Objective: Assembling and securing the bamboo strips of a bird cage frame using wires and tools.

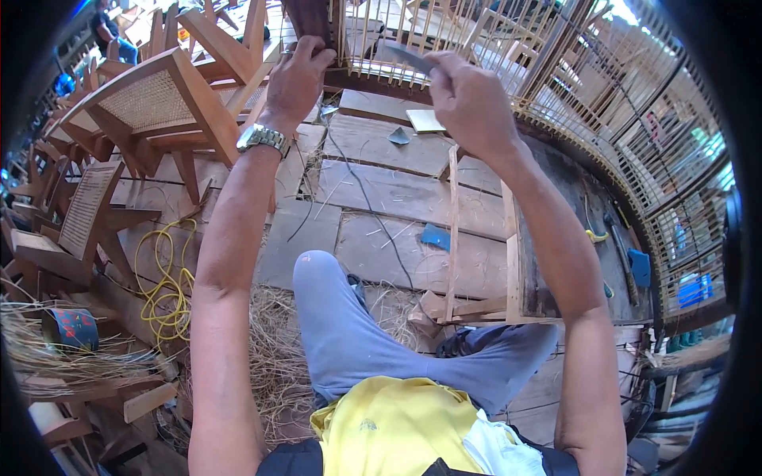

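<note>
Both hands are raised to the near edge of a curved rattan frame (444,36) at the far end of the plank floor (381,190). The left hand (295,79), with a metal wristwatch (263,137) on its wrist, is closed around a dark wooden post (311,20) of the frame. The right hand (470,99) is curled shut on a thin grey blade (406,55) whose tip points left toward the post.

On the planks lie two blue scraps: one flat blue piece (435,236) near the middle and another blue piece (640,267) by the right edge. A small pale square card (425,120) lies near the far edge.

At the left edge, at least two cane-seat chairs (151,103) are stacked. One coil of yellow cord (163,285) lies beside them, and one dark roll with red marks (70,328) sits in loose straw (274,357).
</note>
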